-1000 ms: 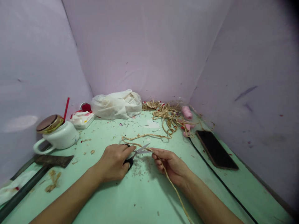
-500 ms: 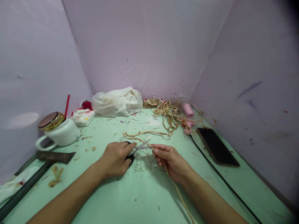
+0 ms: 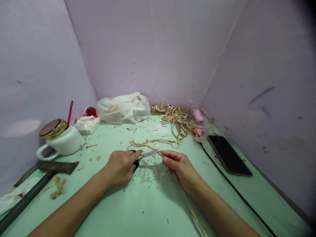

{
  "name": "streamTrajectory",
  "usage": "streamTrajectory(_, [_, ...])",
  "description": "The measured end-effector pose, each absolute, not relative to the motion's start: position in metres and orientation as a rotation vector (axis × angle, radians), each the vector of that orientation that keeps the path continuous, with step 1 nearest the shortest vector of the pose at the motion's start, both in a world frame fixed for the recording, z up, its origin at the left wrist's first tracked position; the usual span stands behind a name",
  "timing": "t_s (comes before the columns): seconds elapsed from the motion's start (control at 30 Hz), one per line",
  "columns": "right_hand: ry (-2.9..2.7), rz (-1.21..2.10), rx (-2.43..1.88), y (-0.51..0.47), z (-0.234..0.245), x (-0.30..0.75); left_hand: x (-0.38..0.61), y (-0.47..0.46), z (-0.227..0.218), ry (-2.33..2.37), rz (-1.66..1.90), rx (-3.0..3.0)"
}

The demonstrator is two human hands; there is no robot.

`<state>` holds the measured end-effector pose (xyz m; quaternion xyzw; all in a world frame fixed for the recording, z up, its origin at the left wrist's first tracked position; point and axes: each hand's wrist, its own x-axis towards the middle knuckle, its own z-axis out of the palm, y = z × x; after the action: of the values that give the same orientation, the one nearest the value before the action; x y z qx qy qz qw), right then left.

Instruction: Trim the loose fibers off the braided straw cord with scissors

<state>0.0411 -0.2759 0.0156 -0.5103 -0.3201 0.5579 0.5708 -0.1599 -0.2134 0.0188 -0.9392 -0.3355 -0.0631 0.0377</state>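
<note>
My left hand point(image 3: 123, 166) is closed around the black handles of a pair of scissors point(image 3: 147, 154). The blades are together and point right, their tips close to the fingers of the other hand. Between thumb and fingers, my right hand point(image 3: 176, 164) pinches a braided straw-coloured cord point(image 3: 186, 197). One length of the cord runs down toward the front edge of view, and another stretch lies on the table behind the blades. Small fibre clippings point(image 3: 146, 174) are scattered on the green tabletop under the scissors.
At the back lie a tangled heap of cord point(image 3: 176, 118), a white plastic bag point(image 3: 124, 108) and a pink thread spool point(image 3: 197, 116). A phone point(image 3: 229, 154) and black cable point(image 3: 237, 190) are right. A white mug point(image 3: 65, 144) and a hammer point(image 3: 58, 167) are left.
The scissor blades, spread apart before, are now closed together. My left hand's fingers have drawn in on the handles. My right hand keeps its pinch on the cord almost in place.
</note>
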Motion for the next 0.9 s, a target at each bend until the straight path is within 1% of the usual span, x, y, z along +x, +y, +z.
streamTrajectory(0.17, [-0.798, 1.254, -1.207, -0.2753, 0.0140, 0.0419, -0.1623, -0.2119, 0.0162, -1.017, -0.213, -2.876])
streamTrajectory(0.8, [-0.807, 1.260, -1.195, -0.2758, 0.0145, 0.0428, -0.1628, -0.2118, 0.0198, -1.037, -0.292, -2.937])
streamTrajectory(0.9, [-0.772, 1.273, -1.183, -0.2752, 0.0141, 0.0424, -0.1618, -0.2126, 0.0221, -1.095, -0.394, -3.016])
